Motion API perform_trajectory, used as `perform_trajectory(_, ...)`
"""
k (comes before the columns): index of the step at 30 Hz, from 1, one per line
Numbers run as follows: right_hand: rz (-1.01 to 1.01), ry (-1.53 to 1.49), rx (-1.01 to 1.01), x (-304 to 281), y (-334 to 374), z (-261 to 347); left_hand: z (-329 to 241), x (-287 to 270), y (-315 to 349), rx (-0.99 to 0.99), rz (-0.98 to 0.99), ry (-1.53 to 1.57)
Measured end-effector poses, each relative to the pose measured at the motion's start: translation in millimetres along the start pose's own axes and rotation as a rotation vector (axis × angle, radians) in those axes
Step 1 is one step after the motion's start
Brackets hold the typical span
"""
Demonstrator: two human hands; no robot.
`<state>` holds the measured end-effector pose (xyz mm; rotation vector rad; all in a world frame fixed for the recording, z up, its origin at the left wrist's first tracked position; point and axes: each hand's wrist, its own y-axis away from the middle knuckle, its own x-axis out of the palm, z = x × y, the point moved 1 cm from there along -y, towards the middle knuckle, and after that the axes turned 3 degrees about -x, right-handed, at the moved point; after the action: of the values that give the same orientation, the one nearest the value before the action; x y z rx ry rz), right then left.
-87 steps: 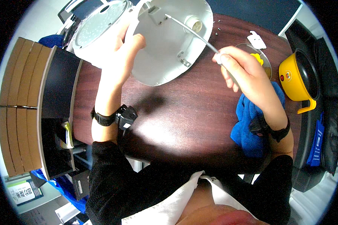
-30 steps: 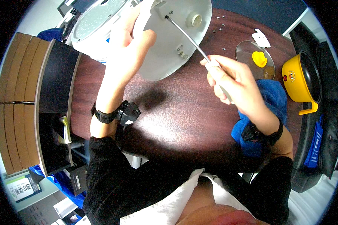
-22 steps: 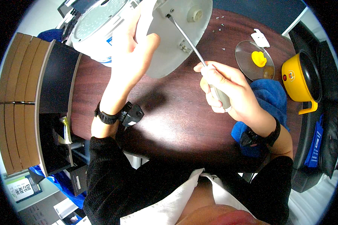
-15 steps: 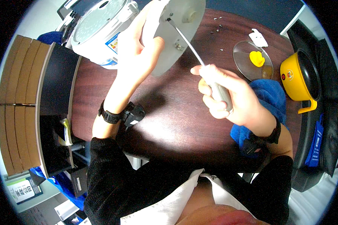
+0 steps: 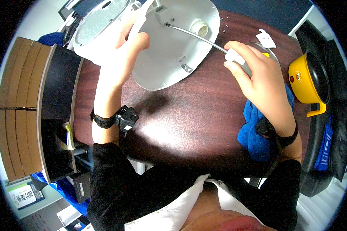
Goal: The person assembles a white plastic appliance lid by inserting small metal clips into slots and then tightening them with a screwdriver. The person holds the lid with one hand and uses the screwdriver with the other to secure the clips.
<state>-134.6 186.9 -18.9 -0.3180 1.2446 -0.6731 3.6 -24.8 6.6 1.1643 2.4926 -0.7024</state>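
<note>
Your left hand (image 5: 121,54) clamps the rim of the white plastic cover (image 5: 173,42) tilted over the table (image 5: 189,115), light and likely brittle, so keep gripping its edge, while your right hand (image 5: 258,77) wraps the screwdriver (image 5: 204,38), tip inside.

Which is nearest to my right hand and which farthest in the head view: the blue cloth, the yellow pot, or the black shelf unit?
From the right hand:
1. Blue cloth, just under the wrist, on the table.
2. Yellow pot, further right, near the table edge.
3. Black shelf unit, far left, beyond the left hand.
</note>
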Motion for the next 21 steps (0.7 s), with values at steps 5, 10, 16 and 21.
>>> perform_trajectory(5, 0.043, 0.195, -0.01, -14.4, -2.5, 2.5, 0.9, 3.2, 0.9, 0.008, 0.028, 0.094)
perform_trajectory(10, 0.078, 0.032, 0.06, -7.7, 1.9, 5.2, -6.6, 4.9, 6.4, 0.008, 0.014, 0.11)
perform_trajectory(16, 0.22, -0.824, 0.301, 23.0, 19.2, 30.5, -17.2, 16.2, 10.8, 0.181, 0.054, 0.034)
perform_trajectory(21, 0.497, -1.255, 0.519, 15.7, 14.3, 33.2, -6.8, 16.2, 13.7, 0.107, -0.018, 0.13)
